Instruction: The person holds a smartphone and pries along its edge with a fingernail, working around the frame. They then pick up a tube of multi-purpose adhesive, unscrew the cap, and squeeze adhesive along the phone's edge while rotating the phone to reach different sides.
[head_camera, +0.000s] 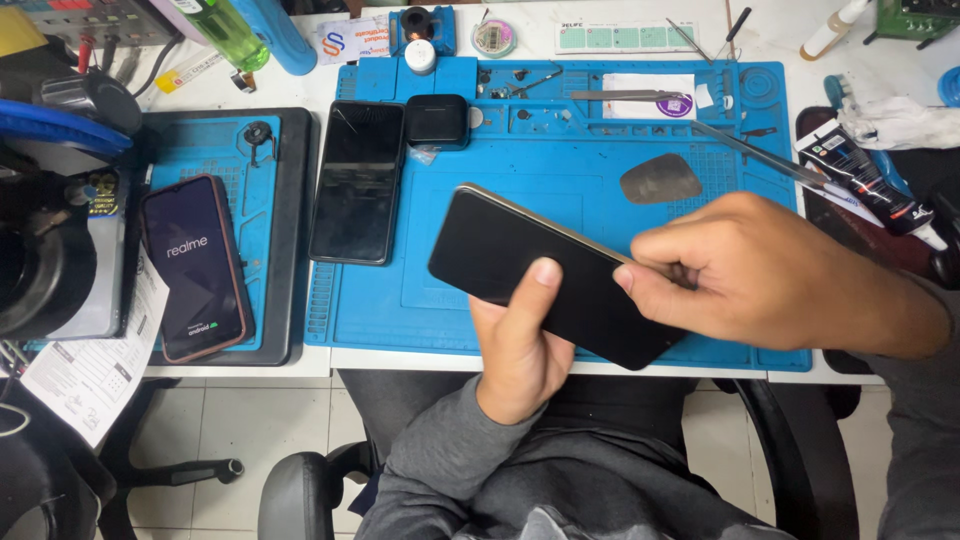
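A black smartphone (545, 268) with a dark screen and a pale metal edge is held tilted above the blue work mat (560, 170). My left hand (520, 340) grips it from below, thumb resting on the glass. My right hand (745, 270) pinches the phone's upper right edge with closed fingers; whether a small tool is between them is hidden.
On the mat lie a second dark phone (357, 180), a small black case (438, 121), a grey pick (660, 179), tweezers (755, 152) and small parts. A lit phone (194, 266) rests on another mat at left. A glue tube (865, 178) lies at right, bottles at the back.
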